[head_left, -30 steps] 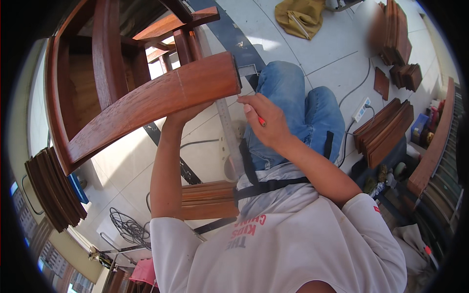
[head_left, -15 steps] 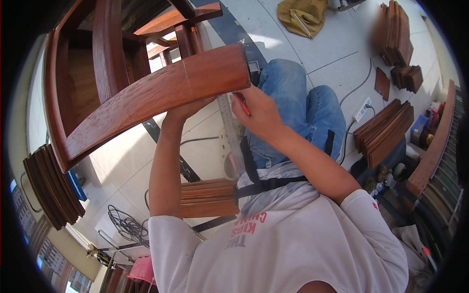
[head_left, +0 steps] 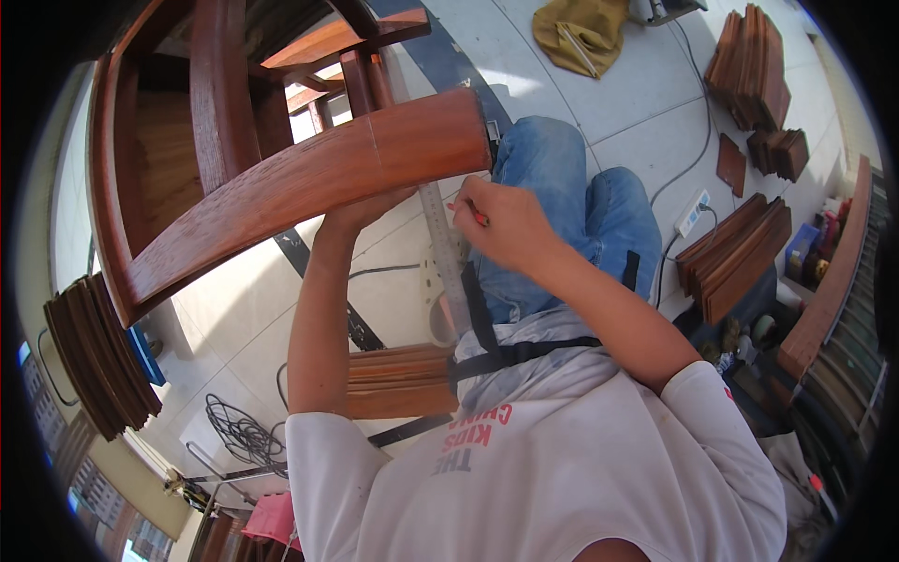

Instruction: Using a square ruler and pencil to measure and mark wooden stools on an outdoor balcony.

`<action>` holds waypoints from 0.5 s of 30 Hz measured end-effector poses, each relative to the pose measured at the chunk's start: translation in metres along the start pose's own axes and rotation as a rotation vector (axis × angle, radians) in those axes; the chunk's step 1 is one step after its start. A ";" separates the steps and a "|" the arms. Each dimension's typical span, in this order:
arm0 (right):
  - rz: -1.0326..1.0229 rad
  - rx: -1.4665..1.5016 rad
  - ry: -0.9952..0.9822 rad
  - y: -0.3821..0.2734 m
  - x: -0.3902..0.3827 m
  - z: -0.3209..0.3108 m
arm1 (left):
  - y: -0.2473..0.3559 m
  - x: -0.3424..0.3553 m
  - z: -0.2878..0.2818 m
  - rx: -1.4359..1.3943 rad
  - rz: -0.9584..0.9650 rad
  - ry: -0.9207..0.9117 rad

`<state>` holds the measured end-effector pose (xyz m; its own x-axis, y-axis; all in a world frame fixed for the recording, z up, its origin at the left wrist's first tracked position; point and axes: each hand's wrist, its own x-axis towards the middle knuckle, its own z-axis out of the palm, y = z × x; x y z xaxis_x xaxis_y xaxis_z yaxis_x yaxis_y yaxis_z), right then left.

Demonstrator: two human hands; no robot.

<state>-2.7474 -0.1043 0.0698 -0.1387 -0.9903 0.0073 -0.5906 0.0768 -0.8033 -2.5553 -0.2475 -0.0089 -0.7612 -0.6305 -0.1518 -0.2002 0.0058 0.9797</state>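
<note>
A glossy reddish-brown chair with a broad curved armrest (head_left: 328, 169) stands in front of me at the upper left. My left hand (head_left: 370, 208) reaches beneath the armrest's near edge, its fingers hidden by the wood. A metal ruler (head_left: 440, 239) comes out from under the armrest beside that hand and slants down toward my lap. My right hand (head_left: 506, 223) pinches a slim red pencil (head_left: 480, 218), just below the armrest's blunt right end and apart from it. The pencil's tip points left, close to the ruler.
Dark brown wood slats lie stacked at the left (head_left: 101, 356), below my left forearm (head_left: 398, 382) and at the right (head_left: 735, 253). A white power strip (head_left: 693, 212) with a cable lies by my knee. Coiled black cable (head_left: 245, 431) rests on the tiles. A mustard cloth bag (head_left: 581, 36) lies farther off.
My right hand has drawn back slightly from the armrest's edge with the pencil, which now points left. The chair appears a little farther right in view. My left hand stays under the armrest.
</note>
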 end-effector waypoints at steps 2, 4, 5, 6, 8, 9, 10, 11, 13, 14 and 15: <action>0.144 0.012 -0.125 -0.009 -0.010 -0.008 | 0.004 0.003 0.003 -0.399 0.033 0.000; 0.297 0.091 -0.072 -0.018 -0.015 -0.015 | 0.015 0.004 0.001 0.280 -0.005 -0.027; 0.288 0.094 -0.071 -0.017 -0.021 -0.010 | 0.005 0.004 -0.002 0.287 -0.002 -0.021; 0.253 0.038 -0.087 -0.011 -0.030 0.003 | -0.011 0.002 -0.007 0.172 0.064 -0.054; 0.230 -0.026 -0.090 -0.002 -0.048 0.024 | -0.009 0.007 -0.004 0.051 0.137 -0.103; 0.268 -0.013 -0.122 -0.002 -0.056 0.035 | 0.005 0.006 0.001 0.335 0.070 -0.080; 0.294 0.008 -0.161 -0.004 -0.059 0.045 | 0.019 0.004 0.001 0.628 -0.005 -0.043; 0.285 0.010 -0.157 -0.005 -0.059 0.052 | 0.019 0.004 -0.001 0.636 -0.001 -0.037; 0.430 0.150 -0.250 -0.007 -0.059 0.062 | 0.013 0.004 0.000 0.601 0.151 0.055; 0.423 0.150 -0.245 -0.008 -0.060 0.064 | 0.011 0.004 0.003 0.607 0.158 0.058; 0.474 0.348 -0.114 -0.009 -0.062 0.065 | 0.009 0.004 0.007 0.477 0.162 0.117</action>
<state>-2.6817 -0.0512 0.0380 -0.2257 -0.8650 -0.4481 -0.1870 0.4899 -0.8515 -2.5643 -0.2445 -0.0014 -0.7371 -0.6746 0.0388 -0.3658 0.4467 0.8165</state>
